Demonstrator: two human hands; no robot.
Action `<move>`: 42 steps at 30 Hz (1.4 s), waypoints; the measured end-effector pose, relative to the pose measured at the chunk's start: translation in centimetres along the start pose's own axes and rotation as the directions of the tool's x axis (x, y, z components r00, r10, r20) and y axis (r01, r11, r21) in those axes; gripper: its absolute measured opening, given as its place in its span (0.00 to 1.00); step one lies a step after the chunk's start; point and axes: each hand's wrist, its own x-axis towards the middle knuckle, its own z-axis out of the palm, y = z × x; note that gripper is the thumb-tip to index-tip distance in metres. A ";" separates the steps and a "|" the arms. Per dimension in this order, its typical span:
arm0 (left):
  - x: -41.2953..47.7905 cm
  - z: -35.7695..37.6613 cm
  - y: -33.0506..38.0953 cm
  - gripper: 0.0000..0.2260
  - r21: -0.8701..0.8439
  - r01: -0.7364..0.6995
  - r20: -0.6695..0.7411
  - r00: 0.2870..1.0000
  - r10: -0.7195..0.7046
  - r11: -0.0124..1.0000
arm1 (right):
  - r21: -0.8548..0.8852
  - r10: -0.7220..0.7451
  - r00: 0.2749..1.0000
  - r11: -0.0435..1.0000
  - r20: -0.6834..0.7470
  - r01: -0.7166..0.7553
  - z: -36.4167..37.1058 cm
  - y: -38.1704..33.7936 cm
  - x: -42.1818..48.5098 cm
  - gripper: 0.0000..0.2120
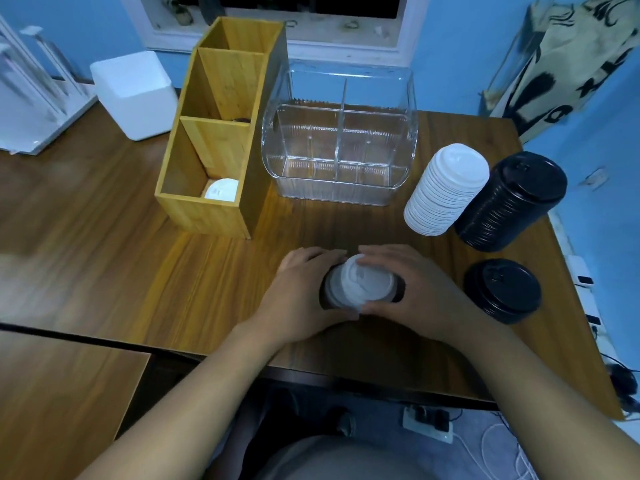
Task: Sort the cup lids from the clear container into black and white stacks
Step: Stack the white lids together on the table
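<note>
Both hands wrap a small mixed pile of lids (362,284) near the table's front edge; white lids lie on top and a black one shows underneath. My left hand (304,289) grips its left side, my right hand (412,282) its right side with fingers over the top. A tall white lid stack (446,188) and a tall black lid stack (512,202) stand side by side at the right. A short black stack (502,291) sits in front of them. The clear container (339,150) stands behind, with no lids visible inside.
A bamboo organiser (214,140) with three compartments stands left of the container; a white lid (221,190) lies in its front compartment. A white box (133,95) sits at the back left. The wooden table (104,220) ends close behind my wrists.
</note>
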 end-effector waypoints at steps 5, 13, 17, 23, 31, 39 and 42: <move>0.3 0.0 -0.1 0.44 0.019 -0.002 0.012 1.000 0.001 1.000 | -0.007 -0.009 0.999 1.000 0.050 0.009 1.2 0.3 0.9 0.30; 0.2 -0.2 0.1 0.43 -0.026 0.004 0.035 0.999 -0.003 1.000 | 0.039 -0.032 0.999 0.999 0.014 0.032 2.2 0.6 1.0 0.24; 0.2 -0.5 -0.5 0.45 -0.072 0.002 0.095 0.995 0.005 0.997 | 0.020 -0.038 0.999 0.999 0.011 0.038 2.5 0.5 1.2 0.24; 0.3 -0.5 -1.3 0.45 -0.085 -0.008 0.149 0.989 0.021 0.996 | -0.019 -0.045 0.998 0.999 0.048 0.046 2.7 -0.2 1.6 0.25; 0.5 -1.0 -1.9 0.42 -0.106 -0.041 0.185 0.981 0.061 0.994 | 0.001 0.000 0.999 1.000 0.043 0.000 3.2 -0.6 1.8 0.23; 0.4 -1.1 -1.6 0.40 -0.087 -0.069 0.173 0.981 0.084 0.994 | -0.046 -0.026 0.998 0.999 0.062 0.029 2.9 -0.6 1.5 0.25; 0.2 -1.2 -1.4 0.42 -0.098 -0.107 0.151 0.981 0.121 0.989 | -0.115 -0.042 0.999 0.992 0.017 0.043 3.0 -0.3 -0.1 0.30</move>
